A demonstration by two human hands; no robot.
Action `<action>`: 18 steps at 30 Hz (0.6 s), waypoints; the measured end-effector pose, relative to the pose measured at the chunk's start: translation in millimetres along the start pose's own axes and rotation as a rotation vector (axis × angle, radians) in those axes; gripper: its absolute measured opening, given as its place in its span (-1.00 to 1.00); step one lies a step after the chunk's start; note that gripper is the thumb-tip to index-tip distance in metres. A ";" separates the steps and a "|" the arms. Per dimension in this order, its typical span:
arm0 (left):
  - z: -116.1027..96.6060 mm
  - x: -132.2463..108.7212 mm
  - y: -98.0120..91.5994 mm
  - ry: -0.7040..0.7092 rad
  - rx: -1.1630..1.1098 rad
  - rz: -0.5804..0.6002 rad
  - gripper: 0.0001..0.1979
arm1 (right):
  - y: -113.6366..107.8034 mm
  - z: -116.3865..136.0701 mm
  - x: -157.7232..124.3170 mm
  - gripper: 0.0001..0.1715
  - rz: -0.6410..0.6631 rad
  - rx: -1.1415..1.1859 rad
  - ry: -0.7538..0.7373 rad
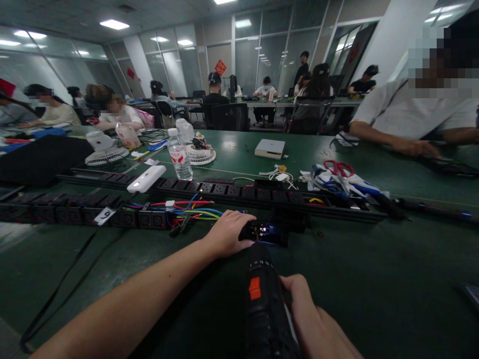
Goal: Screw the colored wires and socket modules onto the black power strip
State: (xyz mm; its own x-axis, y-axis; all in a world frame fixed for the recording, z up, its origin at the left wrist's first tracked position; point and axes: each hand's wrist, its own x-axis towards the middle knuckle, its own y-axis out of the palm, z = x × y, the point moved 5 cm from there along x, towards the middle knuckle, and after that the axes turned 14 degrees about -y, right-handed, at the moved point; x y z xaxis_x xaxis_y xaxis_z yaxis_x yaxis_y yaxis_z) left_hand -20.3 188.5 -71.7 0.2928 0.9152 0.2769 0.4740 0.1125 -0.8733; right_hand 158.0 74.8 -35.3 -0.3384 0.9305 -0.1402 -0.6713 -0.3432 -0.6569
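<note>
My right hand (309, 311) is wrapped round a black cordless drill (264, 309) with an orange switch on top. The drill points away from me, its tip at a small black housing (280, 238) with a lit, shiny inside. My left hand (230, 232) grips the left end of that housing, fingers over the top and thumb at the near side. Loose red, blue and yellow-green wires (202, 213) run from a black power strip (127, 218) toward my left hand. Whether the drill tip sits in a screw is too small to tell.
Behind lies a longer black socket strip (224, 190). Around it are a white device (146, 178), a water bottle (179, 157), a fan part (202, 154), a white box (269, 148) and red-handled scissors (339, 168). A co-worker (419, 109) sits at the far right.
</note>
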 end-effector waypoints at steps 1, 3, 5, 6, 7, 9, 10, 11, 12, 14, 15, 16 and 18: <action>0.1 -0.1 0.0 0.000 0.001 0.002 -0.43 | 0.2 -0.1 2.0 -0.64 -0.006 0.002 -0.006; 0.3 -0.2 0.3 -0.004 0.003 0.005 -0.43 | 0.8 -0.2 6.4 -0.66 -0.014 0.005 -0.013; 0.4 -0.4 0.5 -0.007 0.004 0.007 -0.43 | 2.2 -0.9 9.7 -0.65 -0.011 0.004 0.014; 0.4 -0.4 0.5 -0.007 0.004 0.007 -0.43 | 3.0 -1.4 10.5 -0.64 -0.008 0.006 0.039; 0.3 -0.4 0.5 -0.008 0.005 0.007 -0.43 | 3.8 -1.6 10.7 -0.61 -0.007 0.012 0.064; 0.1 -0.3 0.4 -0.010 0.007 0.010 -0.43 | 5.0 -0.3 10.4 -0.57 -0.006 0.021 0.086; 0.1 -0.2 0.4 -0.013 0.008 0.012 -0.43 | 5.4 1.3 10.1 -0.57 -0.003 0.018 0.078; 0.2 -0.2 0.5 -0.016 0.010 0.015 -0.43 | 5.7 2.8 9.7 -0.58 0.004 0.009 0.066; 0.2 -0.1 0.5 -0.018 0.012 0.016 -0.43 | 5.9 4.0 9.0 -0.60 0.015 -0.004 0.058; 0.2 0.0 0.3 -0.019 0.012 0.015 -0.42 | 5.5 3.8 7.3 -0.62 0.030 -0.029 0.070; 0.1 0.0 0.1 -0.018 0.012 0.012 -0.42 | 4.9 2.8 6.5 -0.62 0.032 -0.031 0.082; 0.0 0.0 0.0 -0.017 0.011 0.011 -0.42 | 4.2 1.4 5.8 -0.63 0.030 -0.028 0.092; -0.3 -0.1 -0.1 -0.014 0.008 0.010 -0.43 | 2.9 -1.5 5.0 -0.64 0.023 -0.017 0.097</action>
State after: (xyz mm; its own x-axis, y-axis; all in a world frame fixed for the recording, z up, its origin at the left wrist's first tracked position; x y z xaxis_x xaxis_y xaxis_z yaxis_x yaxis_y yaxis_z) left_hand -20.2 188.3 -71.5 0.2862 0.9215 0.2625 0.4646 0.1061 -0.8792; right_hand 155.3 78.7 -39.0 -0.2877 0.9306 -0.2263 -0.6523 -0.3634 -0.6652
